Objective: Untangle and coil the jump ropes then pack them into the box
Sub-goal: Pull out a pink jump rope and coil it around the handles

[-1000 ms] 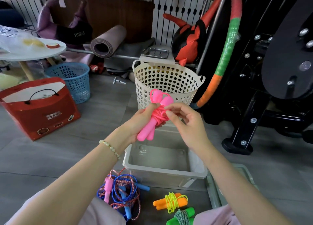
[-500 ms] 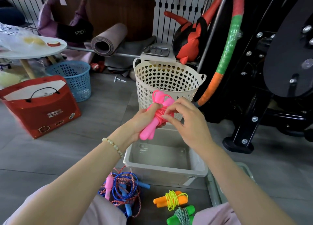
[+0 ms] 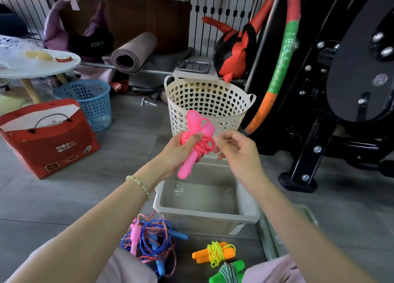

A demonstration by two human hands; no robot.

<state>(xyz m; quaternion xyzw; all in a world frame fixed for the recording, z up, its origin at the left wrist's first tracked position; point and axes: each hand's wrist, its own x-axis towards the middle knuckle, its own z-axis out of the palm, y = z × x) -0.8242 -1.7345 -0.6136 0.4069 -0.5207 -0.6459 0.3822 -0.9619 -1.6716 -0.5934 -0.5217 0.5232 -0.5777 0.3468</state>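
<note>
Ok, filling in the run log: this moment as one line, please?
left hand: grips pink rope bundle | right hand: fingertips at its cord, grip unclear | box: no ropes inside | floor: tangle, orange bundle, green bundle

floor: grey floor (image 3: 128, 150) | on it: grey box (image 3: 204, 217) | white basket (image 3: 204, 99) | blue basket (image 3: 93, 103) | red bag (image 3: 49, 146) | tangled ropes (image 3: 153, 242) | orange-handled rope (image 3: 213, 254) | green-handled rope (image 3: 228, 272)

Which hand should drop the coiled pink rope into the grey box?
Left. The left hand grips the coiled pink plastic jump rope above the open grey plastic box; the right hand sits beside the cord, holding neither handle.
</note>
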